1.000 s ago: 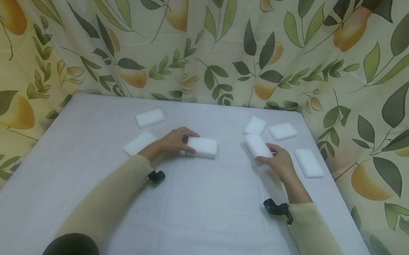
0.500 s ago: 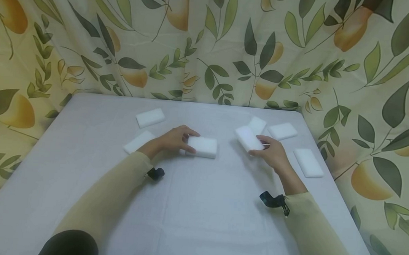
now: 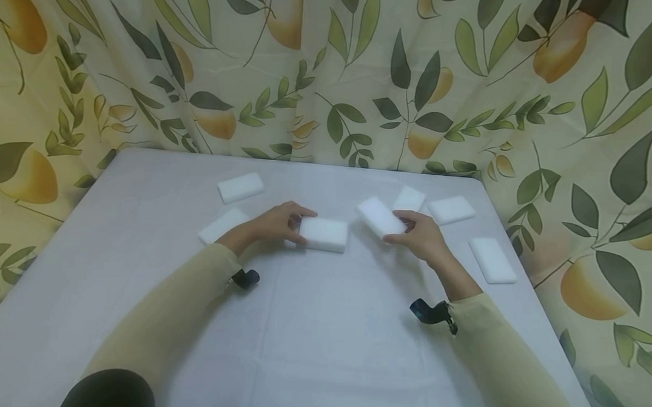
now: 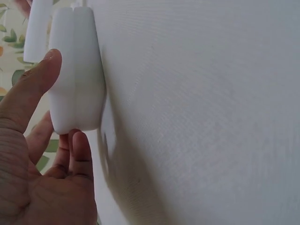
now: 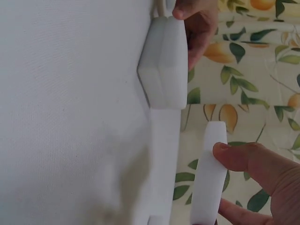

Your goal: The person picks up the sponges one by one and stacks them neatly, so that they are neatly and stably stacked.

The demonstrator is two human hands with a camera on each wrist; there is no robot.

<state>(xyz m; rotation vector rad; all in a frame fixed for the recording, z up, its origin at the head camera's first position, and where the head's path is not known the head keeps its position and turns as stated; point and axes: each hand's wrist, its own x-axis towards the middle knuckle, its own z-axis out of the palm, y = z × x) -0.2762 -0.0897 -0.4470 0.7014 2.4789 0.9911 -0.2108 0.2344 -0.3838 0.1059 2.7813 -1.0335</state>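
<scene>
Two white sponges lie stacked flat near the middle of the table; in the left wrist view a seam runs between the stacked sponges. My left hand holds the left end of this stack, thumb on the near side and fingers on the far side. Another white sponge is pinched between the thumb and fingers of my right hand. It is raised above the table, tilted, just right of the stack. In the right wrist view the held sponge is apart from the stack.
On the left lie two loose sponges, one at the back and one partly behind my left hand. Three more sponges lie at the right. A patterned curtain hangs behind the white-covered table.
My right hand has carried its sponge leftward and slightly away from me, from beside the right-hand sponges to near the stack. My left hand has stayed at the stack.
</scene>
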